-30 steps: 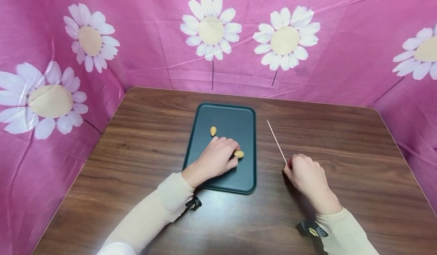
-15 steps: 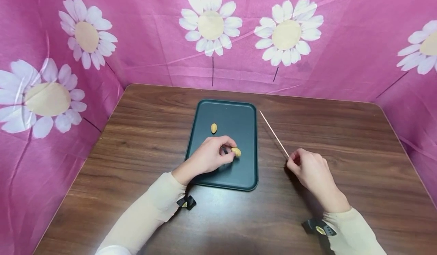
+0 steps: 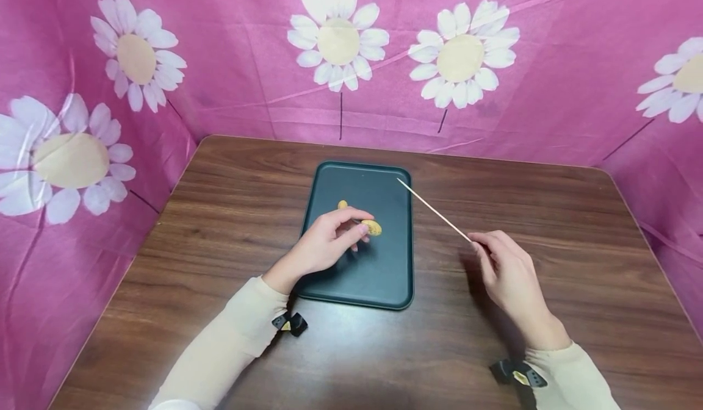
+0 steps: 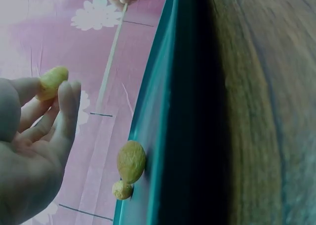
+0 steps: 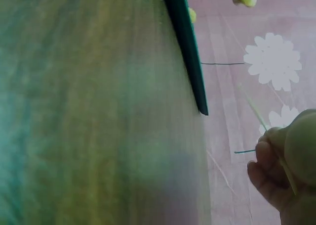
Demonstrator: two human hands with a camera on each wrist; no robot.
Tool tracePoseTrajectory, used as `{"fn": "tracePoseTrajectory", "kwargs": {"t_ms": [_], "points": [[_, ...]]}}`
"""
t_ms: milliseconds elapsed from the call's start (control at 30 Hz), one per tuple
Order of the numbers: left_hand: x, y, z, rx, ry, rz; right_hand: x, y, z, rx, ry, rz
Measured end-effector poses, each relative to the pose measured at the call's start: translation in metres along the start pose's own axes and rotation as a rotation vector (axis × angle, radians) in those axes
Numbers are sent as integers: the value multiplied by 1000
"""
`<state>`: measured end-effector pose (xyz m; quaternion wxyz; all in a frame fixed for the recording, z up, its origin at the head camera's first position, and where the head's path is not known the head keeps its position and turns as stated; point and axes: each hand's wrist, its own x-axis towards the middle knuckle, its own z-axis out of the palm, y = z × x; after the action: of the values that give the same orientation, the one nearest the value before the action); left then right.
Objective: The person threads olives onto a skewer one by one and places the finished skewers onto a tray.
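Note:
My left hand [image 3: 324, 245] pinches a small yellow oval piece [image 3: 372, 227], perhaps a fruit, between thumb and fingers above the dark green tray [image 3: 403, 263]. The left wrist view shows this piece [image 4: 53, 82] raised off the tray. Two similar pieces lie on the tray there: a larger oval one [image 4: 131, 161] and a smaller-looking one [image 4: 122, 190]. From the head, only one lying piece [image 3: 343, 204] shows, beyond my left hand. Right of the tray, my right hand [image 3: 511, 279] pinches the near end of a thin wooden skewer [image 3: 434, 210]. Its far tip points up-left, over the tray's far right corner.
A brown wood-grain table [image 3: 549, 227] carries the tray. Pink cloth [image 3: 241, 50] with white daisies hangs along its back and sides. Each forearm has a cream sleeve and a black strap [image 3: 290, 324] near the wrist.
My left hand has lifted the yellow piece off the tray and drawn it slightly back and left. My right hand has raised the skewer and swung its tip left over the tray.

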<state>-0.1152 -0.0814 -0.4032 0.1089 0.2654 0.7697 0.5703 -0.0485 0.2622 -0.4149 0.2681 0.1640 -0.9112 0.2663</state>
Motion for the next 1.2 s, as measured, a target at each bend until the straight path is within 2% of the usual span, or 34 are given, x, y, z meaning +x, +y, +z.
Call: {"fn": "tracePoseTrajectory", "kwargs": {"t_ms": [233, 467, 733, 1000, 1200], "points": [[-3, -5, -3, 13, 44, 21, -1, -2, -5, 112, -13, -17], [-1, -4, -9, -45, 166, 19, -3, -2, -9, 234, 15, -27], [-1, -5, -10, -68, 279, 35, -7, 1, -8, 268, 23, -106], [-1, -5, -11, -54, 280, 79, -7, 2, -7, 268, 12, -138], [2, -3, -11, -62, 262, 58, -7, 1, -6, 276, 7, -159]]}}
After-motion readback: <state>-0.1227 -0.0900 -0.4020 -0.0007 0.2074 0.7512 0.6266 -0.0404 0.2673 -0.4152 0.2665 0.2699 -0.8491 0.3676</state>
